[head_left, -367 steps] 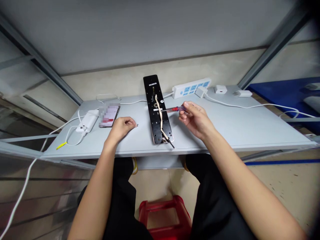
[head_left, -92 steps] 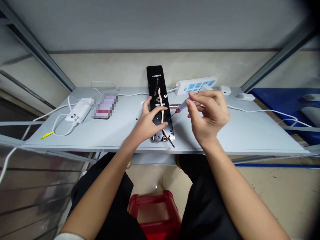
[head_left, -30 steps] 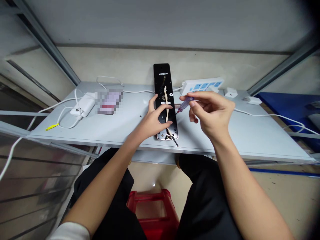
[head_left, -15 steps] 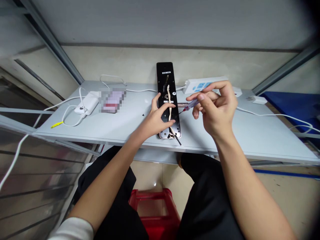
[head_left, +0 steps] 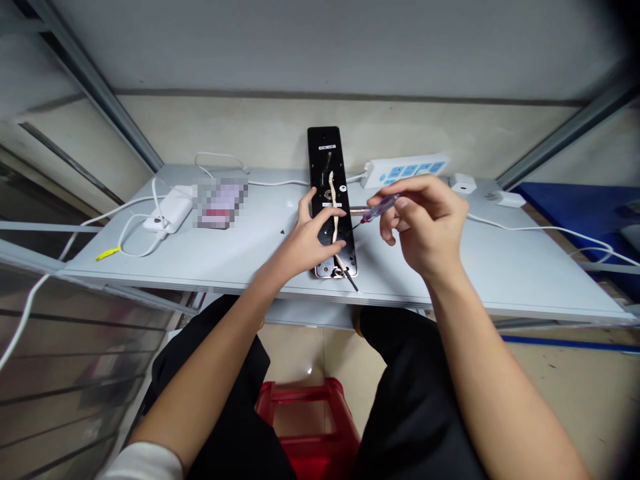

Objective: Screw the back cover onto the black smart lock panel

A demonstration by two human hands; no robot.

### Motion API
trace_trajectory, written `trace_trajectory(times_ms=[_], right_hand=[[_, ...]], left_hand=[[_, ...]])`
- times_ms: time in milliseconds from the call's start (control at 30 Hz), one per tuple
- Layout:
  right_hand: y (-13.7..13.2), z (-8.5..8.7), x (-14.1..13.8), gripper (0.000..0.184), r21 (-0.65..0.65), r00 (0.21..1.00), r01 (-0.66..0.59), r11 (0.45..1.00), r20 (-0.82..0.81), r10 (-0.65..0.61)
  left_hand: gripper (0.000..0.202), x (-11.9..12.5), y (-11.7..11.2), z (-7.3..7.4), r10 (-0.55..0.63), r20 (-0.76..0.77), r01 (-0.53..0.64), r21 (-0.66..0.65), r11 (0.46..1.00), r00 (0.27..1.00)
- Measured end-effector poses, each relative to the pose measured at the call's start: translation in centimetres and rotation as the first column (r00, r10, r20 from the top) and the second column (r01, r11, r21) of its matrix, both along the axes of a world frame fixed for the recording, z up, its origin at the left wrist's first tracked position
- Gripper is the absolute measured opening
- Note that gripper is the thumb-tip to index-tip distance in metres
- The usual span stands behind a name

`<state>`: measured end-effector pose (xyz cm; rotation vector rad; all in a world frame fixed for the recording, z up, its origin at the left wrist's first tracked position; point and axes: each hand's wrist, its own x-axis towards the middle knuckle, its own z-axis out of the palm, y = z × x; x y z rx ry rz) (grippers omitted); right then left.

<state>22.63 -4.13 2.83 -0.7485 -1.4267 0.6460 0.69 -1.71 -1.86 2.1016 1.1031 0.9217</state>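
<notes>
A long black panel [head_left: 324,150], which looks like part of a door lock, lies on the grey tabletop with small labels and a metal lever [head_left: 359,209] at its right side. A cream-sleeved cable [head_left: 334,230] with a dark end runs along it. My left hand [head_left: 313,237] rests across the panel's lower half, fingers spread, thumb and fingertips near the cable. In my right hand [head_left: 430,223] is a screwdriver [head_left: 379,208] with a clear purplish handle and red collar. Its thin shaft slants down-left to the panel's right edge; whether the tip sits in a screw is too small to tell.
Behind the panel stands a white power strip [head_left: 405,170], with white adapters [head_left: 507,199] to the right. A white charger box [head_left: 173,209] with cords and a pixelated object [head_left: 223,203] lie left. A red stool [head_left: 310,440] is below, between my knees.
The whole view has shifted slightly. My right hand with the screwdriver has lowered a little, its tip now closer over the panel's right edge. My left hand keeps its place on the panel.
</notes>
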Motion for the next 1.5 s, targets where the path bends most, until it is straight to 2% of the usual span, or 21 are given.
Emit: trace_trajectory(times_ms=[133,300,567,767,867,1000,1133,1367,1500], right_hand=[[0.1,0.0,-0.2,0.032,-0.033,0.999,-0.032,0.999,-0.012,0.031],[-0.1,0.1,-0.9,0.035,-0.026,0.999,0.020,0.999,-0.030,-0.021],[-0.4,0.3,-0.4,0.019,0.056,0.997,0.068,0.996,0.042,-0.070],[-0.1,-0.1,-0.2,0.032,-0.003,0.999,0.036,0.999,-0.001,-0.036],[0.2,-0.2,-0.6,0.030,-0.010,0.999,0.024,1.000,-0.032,-0.024],[0.2,-0.2,-1.1,0.037,-0.012,0.996,0.042,0.999,-0.082,-0.043],[-0.2,0.2,-1.0,0.039,-0.019,0.996,0.062,0.998,-0.058,-0.063],[-0.7,0.2,-0.7,0.022,0.031,0.996,0.085,0.996,0.013,-0.086],[-0.7,-0.3,-0.3,0.025,0.013,0.998,0.065,0.998,0.027,-0.065]], left_hand=[[0.050,0.1,0.0,0.0,0.008,-0.006,-0.008,-0.004,1.000,1.000],[0.050,0.1,-0.1,0.1,0.002,-0.010,-0.002,-0.001,1.000,1.000],[0.049,0.0,-0.1,0.4,-0.004,-0.008,0.004,-0.002,1.000,1.000],[0.050,0.0,-0.1,0.2,-0.005,-0.001,0.005,-0.010,1.000,1.000],[0.049,0.0,0.0,0.0,0.001,-0.004,-0.001,0.001,1.000,1.000],[0.049,0.0,0.0,-0.1,0.000,-0.009,0.000,0.016,1.000,1.000],[0.049,0.0,0.0,-0.1,0.003,-0.004,-0.003,0.023,1.000,1.000],[0.048,0.4,0.0,0.1,0.056,-0.005,-0.056,0.086,0.995,0.998],[0.045,0.7,-0.2,0.5,0.082,-0.052,-0.073,0.144,0.987,0.995]])
